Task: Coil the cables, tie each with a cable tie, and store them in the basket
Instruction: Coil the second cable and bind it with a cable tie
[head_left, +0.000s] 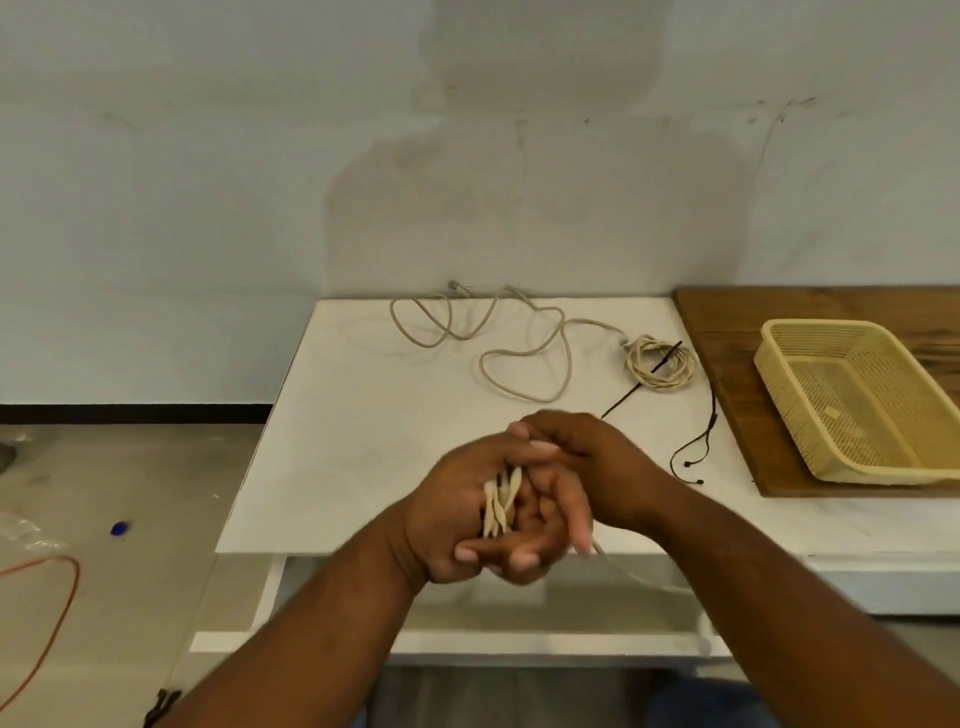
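Over the white table's (363, 426) front edge, my left hand (457, 509) grips a bundle of cream cable coils (500, 504). My right hand (582, 467) curls over the top of the same bundle, and a loose strand (605, 556) trails down to the right from under its fingers. A long beige cable (519, 343) lies uncoiled at the back of the table. To its right sits a coiled cream cable (661, 364) with a black tie (667, 357) through it. The yellow mesh basket (779, 364) stands on a wooden board (727, 332) at the right and holds no cables.
A loose black cable tie (621, 402) lies near the coiled cable. A thin black cord (701, 441) runs along the board's left edge. An orange wire (62, 597) and a blue cap (119, 528) lie on the floor at the left.
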